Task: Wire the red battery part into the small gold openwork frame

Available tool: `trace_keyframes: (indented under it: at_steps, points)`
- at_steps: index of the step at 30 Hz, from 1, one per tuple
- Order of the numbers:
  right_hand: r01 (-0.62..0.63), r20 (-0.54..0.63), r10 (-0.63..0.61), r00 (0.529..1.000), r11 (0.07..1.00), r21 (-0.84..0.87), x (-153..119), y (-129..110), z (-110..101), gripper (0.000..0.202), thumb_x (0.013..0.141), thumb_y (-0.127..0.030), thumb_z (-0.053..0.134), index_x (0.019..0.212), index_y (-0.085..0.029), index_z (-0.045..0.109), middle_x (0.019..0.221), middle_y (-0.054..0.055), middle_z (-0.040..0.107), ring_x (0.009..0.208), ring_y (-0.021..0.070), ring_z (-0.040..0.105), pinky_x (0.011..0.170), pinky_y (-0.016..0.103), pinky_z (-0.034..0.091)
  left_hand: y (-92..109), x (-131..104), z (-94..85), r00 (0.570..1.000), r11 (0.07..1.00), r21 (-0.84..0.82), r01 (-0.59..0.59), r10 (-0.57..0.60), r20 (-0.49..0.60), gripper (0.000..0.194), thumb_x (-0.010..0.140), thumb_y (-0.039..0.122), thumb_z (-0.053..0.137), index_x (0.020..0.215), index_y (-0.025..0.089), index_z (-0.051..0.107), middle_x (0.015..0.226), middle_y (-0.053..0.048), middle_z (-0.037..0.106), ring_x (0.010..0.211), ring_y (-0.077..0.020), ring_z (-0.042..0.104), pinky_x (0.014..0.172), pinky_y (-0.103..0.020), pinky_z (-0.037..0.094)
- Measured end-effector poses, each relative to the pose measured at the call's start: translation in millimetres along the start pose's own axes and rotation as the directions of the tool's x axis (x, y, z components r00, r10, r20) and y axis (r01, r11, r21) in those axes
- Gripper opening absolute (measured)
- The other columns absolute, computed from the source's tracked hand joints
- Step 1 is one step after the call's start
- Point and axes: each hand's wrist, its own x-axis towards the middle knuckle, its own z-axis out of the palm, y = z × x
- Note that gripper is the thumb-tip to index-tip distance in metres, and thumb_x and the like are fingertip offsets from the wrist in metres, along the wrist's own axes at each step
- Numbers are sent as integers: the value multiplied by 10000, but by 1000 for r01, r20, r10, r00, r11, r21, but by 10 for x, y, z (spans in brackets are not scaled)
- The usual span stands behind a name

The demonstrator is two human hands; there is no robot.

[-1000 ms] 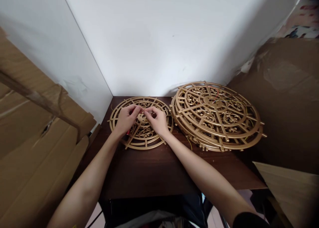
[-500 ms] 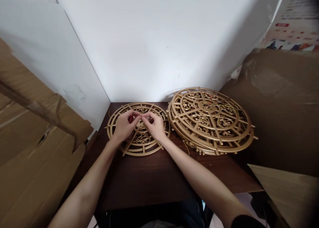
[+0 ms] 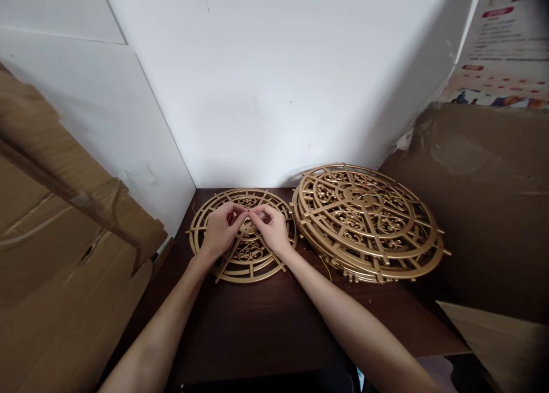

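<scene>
A round golden openwork panel (image 3: 251,278) with scrollwork lies flat on the dark brown table. Above its centre my left hand (image 3: 222,231) is closed, and a small red piece (image 3: 231,217) shows inside its curled fingers; its kind is too hidden to tell. My right hand (image 3: 273,231) is pinched, its thumb and fingertips meeting those of the left. Whatever lies between the fingertips is too small to make out. To the right, a stack of similar golden panels (image 3: 388,259) leans slightly, with thin red and yellow wires (image 3: 390,196) across the top one.
A white wall (image 3: 257,95) rises behind the table (image 3: 257,324). Cardboard (image 3: 55,255) stands along the left side, and a large brown carton (image 3: 493,210) borders the right. A cardboard flap (image 3: 489,330) sticks up at the right front. A thin yellow wire (image 3: 328,270) hangs beside the stack.
The camera view has tilted up a little, so everything sits lower in the picture. Both hands stay pinched together over the panel's centre, with only slight finger movement.
</scene>
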Motion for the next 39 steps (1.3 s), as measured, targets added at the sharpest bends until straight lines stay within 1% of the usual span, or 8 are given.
trace_keyframes:
  at_steps: [4, 11, 16, 21, 26, 32, 39]
  points:
    - [-31, 5, 31, 1000, 997, 77, -8, 0, 19, 196, 775, -366, 645, 798, -172, 650, 609, -18, 593, 538, 110, 513, 524, 224, 404, 18, -2, -2, 1000, 1000, -11, 14, -14, -9, 112, 815, 249, 592, 772, 163, 648, 624, 24, 570, 522, -106, 426, 534, -238, 342]
    - [-52, 18, 50, 999, 992, 113, -17, 0, 55, 213, 781, -388, 645, 824, -179, 638, 653, -5, 631, 599, 132, 594, 584, 241, 457, 11, -7, 31, 1000, 1000, -7, 10, -10, -10, 98, 811, 228, 573, 759, 159, 619, 661, 7, 582, 546, -114, 444, 546, -245, 348]
    - [-46, 33, 42, 999, 991, 123, -5, 38, 58, 195, 783, -367, 645, 829, -178, 641, 649, -15, 609, 566, 115, 549, 557, 234, 440, 24, -14, 38, 999, 998, 45, -50, 50, -7, 84, 799, 185, 561, 719, 164, 577, 664, 3, 558, 578, -122, 456, 576, -254, 359]
    - [-35, 29, 33, 999, 995, 91, -4, 33, 54, 170, 783, -347, 645, 820, -181, 650, 600, -28, 580, 546, 113, 516, 536, 232, 414, 23, -14, 32, 1000, 999, 25, -24, 24, 0, 86, 805, 194, 561, 730, 164, 591, 652, 8, 549, 573, -121, 451, 572, -253, 361]
    - [-29, -25, 33, 999, 989, 146, -7, 33, 59, 177, 763, -346, 665, 818, -178, 662, 610, -20, 593, 531, 109, 495, 523, 235, 405, 16, -15, 35, 999, 999, 41, -33, 33, -1, 95, 802, 195, 570, 720, 161, 603, 658, 4, 556, 577, -120, 451, 579, -258, 363]
    - [-27, -6, 28, 1000, 993, 116, -6, 26, 52, 177, 750, -341, 670, 809, -174, 675, 579, -31, 551, 511, 98, 431, 488, 226, 368, -9, -12, 26, 1000, 1000, -10, 2, -2, -6, 94, 807, 224, 581, 746, 162, 617, 644, 18, 557, 543, -110, 433, 549, -249, 360]
    - [-23, -13, 25, 1000, 996, 84, -11, -14, 36, 179, 753, -343, 651, 809, -175, 670, 624, -16, 587, 543, 107, 470, 530, 236, 398, -15, -10, 29, 1000, 1000, -12, -26, 26, -6, 96, 807, 226, 583, 743, 165, 622, 655, 14, 563, 569, -114, 453, 575, -251, 377]
